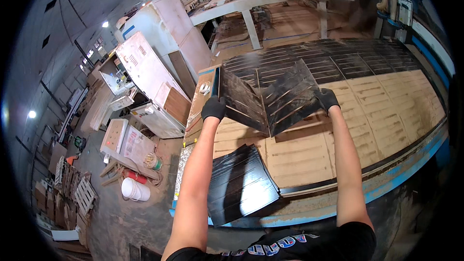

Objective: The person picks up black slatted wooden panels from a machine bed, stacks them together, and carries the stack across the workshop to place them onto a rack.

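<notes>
Both my hands wear black gloves. My left hand [213, 108] grips the left edge of a black grooved panel [239, 100] that is lifted off the machine bed [377, 111]. My right hand [327, 99] grips the right edge of a second black panel [292, 97], also tilted up; the two panels meet in a V between my hands. A third black panel [240, 183] lies flat near the bed's front edge, under my left forearm. More black cut panels [348, 58] still lie on the far part of the bed.
The bed's bare board surface is brown and dusty, with a blue front rail [386, 183]. A gantry [270, 0] and hoses cross the far end. On the floor at left stand white cabinets [145, 63], a white bucket [135, 189], pallets [77, 188] and scrap wood.
</notes>
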A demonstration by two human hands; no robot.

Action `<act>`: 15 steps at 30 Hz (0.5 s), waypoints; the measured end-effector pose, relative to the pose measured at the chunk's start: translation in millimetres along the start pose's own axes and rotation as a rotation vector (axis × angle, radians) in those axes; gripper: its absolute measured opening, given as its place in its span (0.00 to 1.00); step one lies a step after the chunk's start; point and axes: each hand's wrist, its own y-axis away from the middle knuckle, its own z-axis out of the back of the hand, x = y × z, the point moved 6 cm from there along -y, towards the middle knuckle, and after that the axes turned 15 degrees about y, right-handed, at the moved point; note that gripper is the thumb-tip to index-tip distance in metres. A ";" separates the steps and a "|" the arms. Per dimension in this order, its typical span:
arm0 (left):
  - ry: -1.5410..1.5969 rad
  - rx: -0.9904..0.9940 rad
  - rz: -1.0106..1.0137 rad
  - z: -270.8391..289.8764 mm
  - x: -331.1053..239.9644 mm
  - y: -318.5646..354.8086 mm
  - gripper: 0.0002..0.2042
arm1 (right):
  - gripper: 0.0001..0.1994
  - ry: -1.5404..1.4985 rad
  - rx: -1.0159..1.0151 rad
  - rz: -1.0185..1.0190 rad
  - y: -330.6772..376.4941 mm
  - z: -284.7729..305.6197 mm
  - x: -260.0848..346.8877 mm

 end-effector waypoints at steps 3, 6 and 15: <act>-0.096 0.006 0.030 -24.2 23.9 1.7 0.20 | 0.23 0.255 -0.062 -0.101 21.7 18.7 -22.9; -0.015 -0.037 -0.003 -37.2 26.0 3.6 0.21 | 0.20 0.382 -0.141 -0.118 42.5 46.7 -27.6; 1.075 -0.201 0.279 19.6 71.0 114.3 0.11 | 0.10 -0.549 -0.064 -0.178 74.4 70.2 -70.4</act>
